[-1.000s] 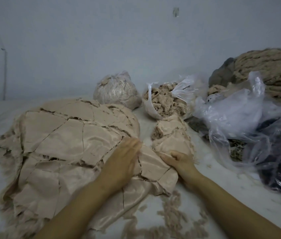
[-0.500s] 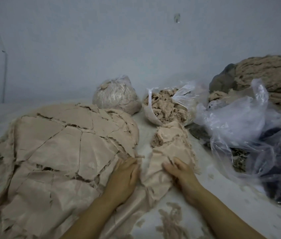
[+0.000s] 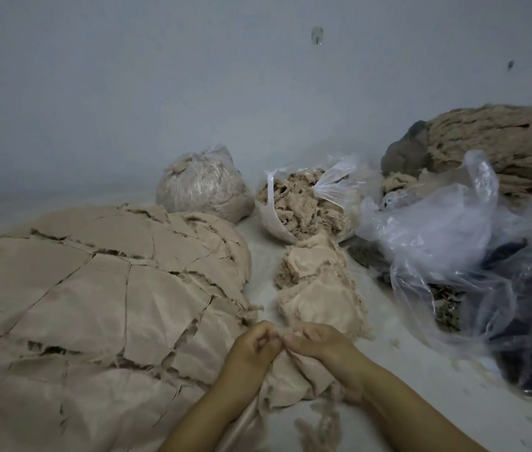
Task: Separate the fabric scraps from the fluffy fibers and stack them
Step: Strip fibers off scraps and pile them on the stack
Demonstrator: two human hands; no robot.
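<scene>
A wide heap of beige fabric scraps (image 3: 95, 305) with fluffy frayed edges covers the left half of the white surface. A smaller stack of beige scraps (image 3: 318, 288) lies in the middle, just beyond my hands. My left hand (image 3: 253, 349) and my right hand (image 3: 321, 350) meet fingertip to fingertip at the lower middle, both pinching one crumpled beige scrap (image 3: 294, 383) that hangs below them. Loose tufts of beige fiber (image 3: 320, 425) lie on the surface under my right forearm.
An open plastic bag of fluffy fibers (image 3: 304, 203) and a tied bag of fibers (image 3: 202, 185) stand at the back. Crumpled clear plastic bags (image 3: 447, 243) with dark contents fill the right side. A big roll of beige fibrous material (image 3: 503, 141) lies far right. A pale wall (image 3: 225, 76) rises behind.
Both hands left the heap's edge, came together toward me and now pinch a single scrap pulled off the heap. The view tilted up a little.
</scene>
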